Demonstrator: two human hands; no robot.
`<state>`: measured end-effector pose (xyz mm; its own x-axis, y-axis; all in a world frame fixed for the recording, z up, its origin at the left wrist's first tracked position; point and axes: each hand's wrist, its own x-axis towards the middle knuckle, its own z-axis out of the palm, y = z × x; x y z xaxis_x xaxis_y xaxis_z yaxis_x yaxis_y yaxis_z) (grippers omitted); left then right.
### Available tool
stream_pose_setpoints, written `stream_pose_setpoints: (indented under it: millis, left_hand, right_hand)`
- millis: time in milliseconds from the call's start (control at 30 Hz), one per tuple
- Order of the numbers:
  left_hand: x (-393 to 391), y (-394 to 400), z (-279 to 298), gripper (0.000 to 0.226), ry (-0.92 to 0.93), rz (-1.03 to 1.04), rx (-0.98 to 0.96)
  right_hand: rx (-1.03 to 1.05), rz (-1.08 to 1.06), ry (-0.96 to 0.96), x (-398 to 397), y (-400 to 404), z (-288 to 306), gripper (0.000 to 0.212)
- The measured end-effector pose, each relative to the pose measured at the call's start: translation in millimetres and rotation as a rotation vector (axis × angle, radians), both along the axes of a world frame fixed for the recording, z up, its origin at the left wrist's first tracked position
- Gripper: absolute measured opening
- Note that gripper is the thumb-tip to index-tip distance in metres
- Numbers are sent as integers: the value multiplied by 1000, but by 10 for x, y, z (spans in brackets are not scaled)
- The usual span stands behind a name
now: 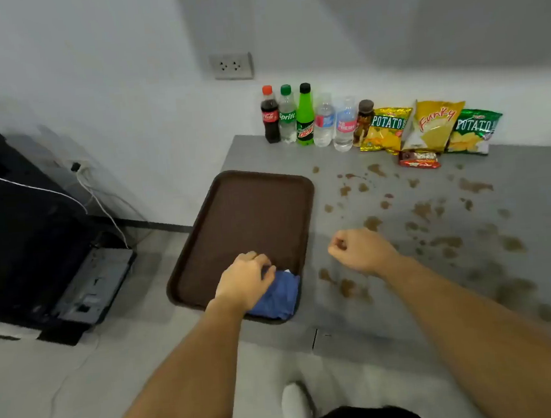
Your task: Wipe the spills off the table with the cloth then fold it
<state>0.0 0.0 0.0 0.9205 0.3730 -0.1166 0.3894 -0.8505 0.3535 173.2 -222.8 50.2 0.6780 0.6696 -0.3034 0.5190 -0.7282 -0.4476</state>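
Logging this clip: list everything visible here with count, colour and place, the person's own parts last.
table: 1, grey, centre and right
spills: many, brown, table right of the tray
tray: 1, dark brown, table's left end
cloth: 1, blue, tray's near right corner
bottles: 5, cola, Sprite, green, two clear, back edge by the wall
jar: 1, brown, right of the bottles
chip bags: 3, yellow, yellow, green, back edge
snack pack: 1, red, before the bags
socket: 1, grey, wall
dark unit: 1, black, floor at left, white cables
shoe: 1, white, floor
left hand: on the cloth, fingers curled
right hand: fist, holds nothing, over the table
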Motion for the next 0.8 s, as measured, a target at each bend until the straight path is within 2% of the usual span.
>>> stream_pose_setpoints:
  millis: [133, 233, 467, 567, 800]
  left_hand:
    - [-80, 123, -221, 60, 100, -161, 56]
    - [-81, 177, -387, 72, 121, -192, 88]
    - [-4, 214, -430, 58, 196, -326, 184]
    - [11, 231, -425, 50, 180, -318, 74]
    - [128, 275, -196, 39, -23, 66, -388]
  right_hand:
    - [-23, -70, 16, -70, 16, -77, 30]
    - [-44, -101, 41, -88, 23, -150, 29]
    - [-46, -165, 35, 28, 5, -172, 35]
    - [-27, -204, 21, 49, -2, -185, 36]
    - [35, -258, 112, -32, 123, -223, 44]
